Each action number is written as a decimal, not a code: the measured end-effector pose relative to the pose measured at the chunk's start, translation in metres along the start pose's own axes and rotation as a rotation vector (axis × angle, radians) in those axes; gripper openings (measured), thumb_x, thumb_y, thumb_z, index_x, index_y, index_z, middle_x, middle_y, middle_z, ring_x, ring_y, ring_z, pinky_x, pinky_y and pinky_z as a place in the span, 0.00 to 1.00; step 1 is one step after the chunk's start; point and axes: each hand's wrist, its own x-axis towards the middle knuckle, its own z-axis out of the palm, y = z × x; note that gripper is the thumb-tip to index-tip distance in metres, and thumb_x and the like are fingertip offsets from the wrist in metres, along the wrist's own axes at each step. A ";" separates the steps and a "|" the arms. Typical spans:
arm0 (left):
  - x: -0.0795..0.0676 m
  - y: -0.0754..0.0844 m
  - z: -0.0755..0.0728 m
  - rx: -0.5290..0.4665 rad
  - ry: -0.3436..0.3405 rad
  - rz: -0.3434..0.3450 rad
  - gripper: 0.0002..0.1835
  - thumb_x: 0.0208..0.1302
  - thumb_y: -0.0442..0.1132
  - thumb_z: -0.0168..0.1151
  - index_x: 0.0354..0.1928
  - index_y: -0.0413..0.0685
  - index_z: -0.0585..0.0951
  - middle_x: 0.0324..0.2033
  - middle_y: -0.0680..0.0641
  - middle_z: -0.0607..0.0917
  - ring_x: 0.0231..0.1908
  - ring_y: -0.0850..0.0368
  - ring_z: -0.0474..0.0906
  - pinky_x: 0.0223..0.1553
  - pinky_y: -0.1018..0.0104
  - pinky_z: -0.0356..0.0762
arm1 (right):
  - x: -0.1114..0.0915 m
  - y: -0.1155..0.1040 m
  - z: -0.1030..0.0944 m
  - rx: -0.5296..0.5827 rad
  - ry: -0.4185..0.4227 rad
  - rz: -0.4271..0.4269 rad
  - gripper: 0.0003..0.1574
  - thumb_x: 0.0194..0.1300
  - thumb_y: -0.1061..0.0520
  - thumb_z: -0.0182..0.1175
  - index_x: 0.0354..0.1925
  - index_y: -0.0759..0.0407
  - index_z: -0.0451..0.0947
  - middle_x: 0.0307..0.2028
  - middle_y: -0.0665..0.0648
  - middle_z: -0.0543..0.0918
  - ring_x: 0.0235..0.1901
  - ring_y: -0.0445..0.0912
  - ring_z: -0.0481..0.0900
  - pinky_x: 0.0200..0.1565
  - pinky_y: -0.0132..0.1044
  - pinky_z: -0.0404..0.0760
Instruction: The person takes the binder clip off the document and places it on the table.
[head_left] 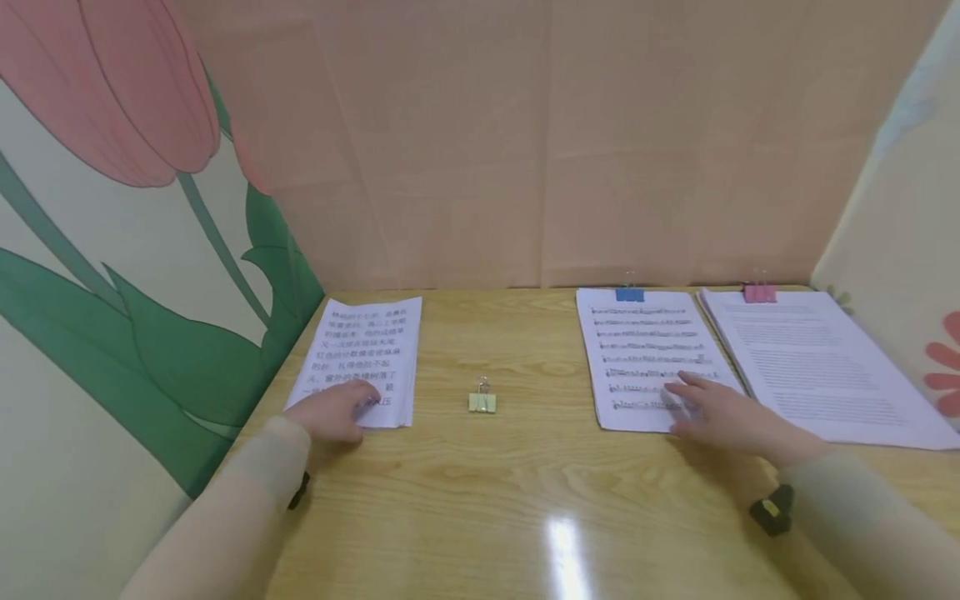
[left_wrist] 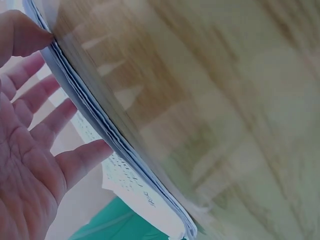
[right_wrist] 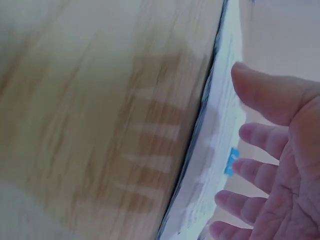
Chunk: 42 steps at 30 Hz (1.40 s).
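At the left, my left hand (head_left: 335, 412) lies over the near edge of a stack of sheets printed with Chinese characters (head_left: 367, 342). In the left wrist view its thumb tip meets the layered paper edge (left_wrist: 90, 102), while the relaxed fingers (left_wrist: 82, 157) reach over the printed side. My right hand (head_left: 723, 421) hovers with spread, relaxed fingers at the near right corner of a stack of sheet music (head_left: 645, 350), holding nothing. A blue binder clip (head_left: 630, 294) grips the top of that stack. Between the hands, a yellow-green binder clip (head_left: 482, 402) stands on the table.
Beside the sheet music lies another stack of printed pages (head_left: 817, 367), its top held by a pink binder clip (head_left: 760, 293). The wooden table (head_left: 465, 500) ends at a pinkish-beige backdrop (head_left: 540, 167). Flower-painted panels (head_left: 90, 333) rise along both sides.
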 end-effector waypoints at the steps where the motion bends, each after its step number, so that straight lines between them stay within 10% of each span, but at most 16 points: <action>1: 0.000 0.001 -0.001 0.004 0.003 0.000 0.33 0.43 0.38 0.67 0.58 0.51 0.75 0.62 0.46 0.73 0.63 0.48 0.67 0.63 0.51 0.64 | 0.000 0.004 0.000 -0.005 -0.011 -0.006 0.44 0.56 0.42 0.68 0.61 0.69 0.70 0.61 0.81 0.64 0.57 0.75 0.65 0.56 0.66 0.66; 10: -0.003 0.019 -0.005 -0.014 0.004 -0.015 0.32 0.40 0.37 0.67 0.55 0.50 0.76 0.59 0.45 0.74 0.60 0.46 0.69 0.61 0.49 0.67 | 0.000 0.011 0.007 -0.038 -0.108 0.005 0.41 0.61 0.36 0.60 0.63 0.60 0.71 0.59 0.83 0.64 0.54 0.82 0.62 0.53 0.71 0.64; 23: -0.002 0.020 -0.003 -0.024 0.012 -0.039 0.33 0.40 0.37 0.68 0.56 0.51 0.76 0.59 0.46 0.74 0.60 0.48 0.69 0.60 0.51 0.67 | -0.010 -0.055 0.013 -0.093 -0.249 0.015 0.39 0.63 0.35 0.58 0.67 0.49 0.69 0.64 0.77 0.64 0.58 0.78 0.63 0.55 0.70 0.64; 42: -0.001 0.019 -0.003 -0.032 0.006 -0.056 0.32 0.41 0.38 0.67 0.55 0.53 0.75 0.59 0.47 0.74 0.58 0.50 0.70 0.59 0.52 0.68 | -0.028 -0.115 0.029 -0.144 -0.220 -0.017 0.36 0.61 0.35 0.60 0.64 0.45 0.72 0.62 0.72 0.70 0.56 0.73 0.69 0.52 0.69 0.68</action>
